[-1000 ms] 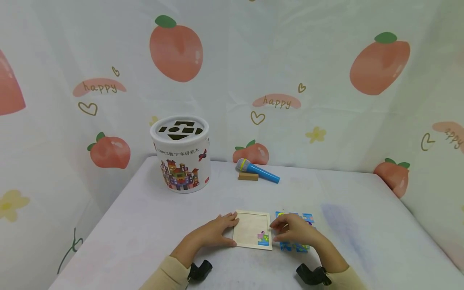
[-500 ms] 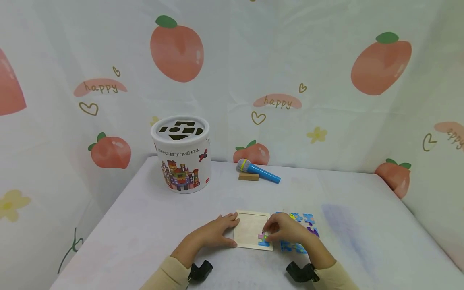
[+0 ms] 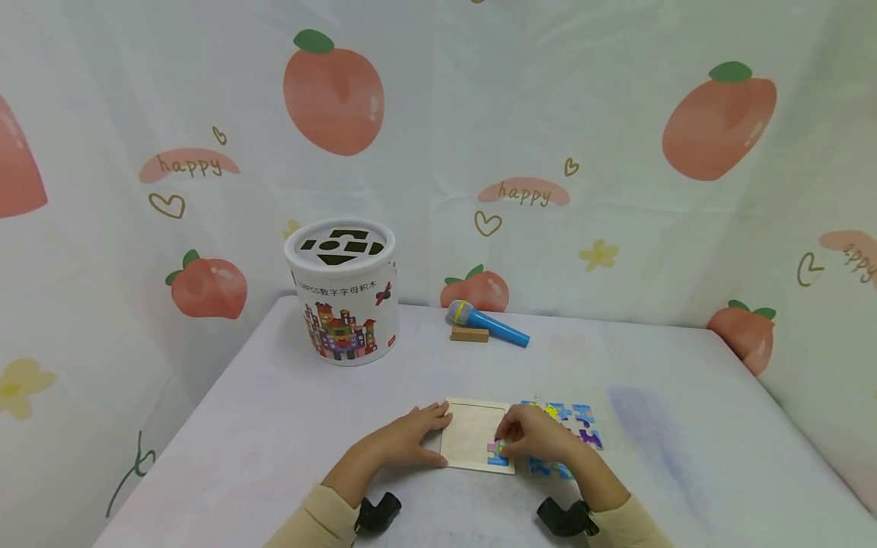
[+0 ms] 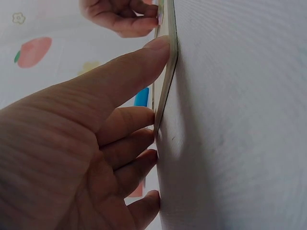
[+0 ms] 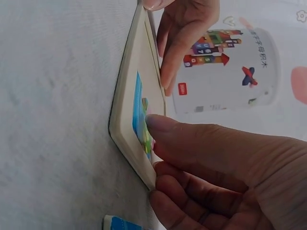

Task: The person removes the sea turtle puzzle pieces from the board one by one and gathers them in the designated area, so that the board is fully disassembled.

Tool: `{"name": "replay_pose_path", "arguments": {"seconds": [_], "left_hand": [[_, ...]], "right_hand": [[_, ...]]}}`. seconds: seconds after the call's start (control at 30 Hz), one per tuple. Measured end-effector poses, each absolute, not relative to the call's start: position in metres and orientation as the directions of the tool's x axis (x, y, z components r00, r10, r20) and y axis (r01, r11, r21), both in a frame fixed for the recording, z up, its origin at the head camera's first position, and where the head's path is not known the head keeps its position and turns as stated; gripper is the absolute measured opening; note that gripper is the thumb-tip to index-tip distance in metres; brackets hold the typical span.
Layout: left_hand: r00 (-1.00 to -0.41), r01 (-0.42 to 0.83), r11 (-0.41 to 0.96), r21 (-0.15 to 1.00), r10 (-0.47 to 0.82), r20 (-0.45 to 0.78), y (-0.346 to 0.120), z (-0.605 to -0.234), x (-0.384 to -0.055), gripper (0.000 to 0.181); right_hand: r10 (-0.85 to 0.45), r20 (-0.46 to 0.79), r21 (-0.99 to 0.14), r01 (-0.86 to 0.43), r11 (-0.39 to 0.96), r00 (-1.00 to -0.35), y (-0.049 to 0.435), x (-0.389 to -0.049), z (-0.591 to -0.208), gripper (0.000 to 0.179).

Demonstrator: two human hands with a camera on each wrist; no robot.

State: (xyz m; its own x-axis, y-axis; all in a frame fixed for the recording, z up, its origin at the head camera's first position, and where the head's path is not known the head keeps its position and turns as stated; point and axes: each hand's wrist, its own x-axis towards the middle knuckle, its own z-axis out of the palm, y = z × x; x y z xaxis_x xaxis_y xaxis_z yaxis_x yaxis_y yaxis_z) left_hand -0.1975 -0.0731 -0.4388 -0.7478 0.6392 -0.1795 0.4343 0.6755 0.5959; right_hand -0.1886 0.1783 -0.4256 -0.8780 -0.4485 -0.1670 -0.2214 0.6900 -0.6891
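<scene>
A shallow wooden puzzle tray (image 3: pixel 469 426) lies on the table before me. My left hand (image 3: pixel 400 440) rests at its left edge, fingers and thumb spread; in the left wrist view the thumb (image 4: pixel 139 67) touches the rim. Over the tray's lower right corner, my right hand (image 3: pixel 541 432) pinches a jigsaw piece, largely hidden by the fingers. Blue and green puzzle pieces (image 5: pixel 138 108) show beneath the thumb (image 5: pixel 172 132) in the right wrist view. Just right of the tray lie several loose jigsaw pieces (image 3: pixel 584 413), partly covered by the right hand.
At the back left stands a white bucket (image 3: pixel 346 320) with shaped slots in its lid. A blue toy microphone (image 3: pixel 499 327) and a small brown block (image 3: pixel 469 335) lie at the back centre. A peach-printed cloth (image 3: pixel 425 152) hangs behind the table.
My right hand has moved left from beside the loose pieces to the tray's lower right corner, then nearly stopped there. My left hand has kept its place at the tray.
</scene>
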Motion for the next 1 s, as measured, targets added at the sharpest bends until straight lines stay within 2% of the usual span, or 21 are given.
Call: {"name": "replay_pose_path", "arguments": {"seconds": [0.27, 0.77, 1.0], "left_hand": [[-0.752, 0.422, 0.675, 0.605, 0.634, -0.182, -0.073, -0.438, -0.196, 0.073], [-0.753, 0.419, 0.679, 0.603, 0.631, -0.186, -0.073, -0.438, -0.195, 0.072], [-0.751, 0.422, 0.676, 0.604, 0.634, -0.185, -0.073, -0.439, -0.196, 0.072]], "right_hand": [[-0.460, -0.170, -0.702, -0.221, 0.677, -0.871, 0.177, -0.187, -0.425, 0.015], [-0.534, -0.125, -0.809, -0.226, 0.543, -0.836, 0.186, -0.188, -0.429, 0.012], [-0.545, -0.112, -0.819, -0.233, 0.524, -0.831, 0.188, -0.186, -0.428, 0.012]]}}
